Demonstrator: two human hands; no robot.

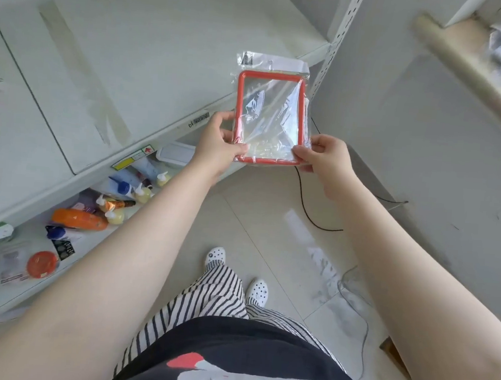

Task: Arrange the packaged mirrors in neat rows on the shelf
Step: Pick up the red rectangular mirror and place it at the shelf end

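Note:
A rectangular mirror with an orange-red frame, sealed in a clear plastic bag (269,116), is held up in front of me over the front edge of the white shelf (127,60). My left hand (220,144) pinches its lower left corner. My right hand (325,158) pinches its lower right corner. The bag's header flap with a barcode points away from me. The shelf surface to the left of the mirror is bare white board.
A lower shelf (42,233) holds several bottles, tubes and an orange round lid. A white slotted upright (334,46) stands to the right of the shelf. A black cable (305,206) trails over the tiled floor. A beige ledge (474,66) runs at top right.

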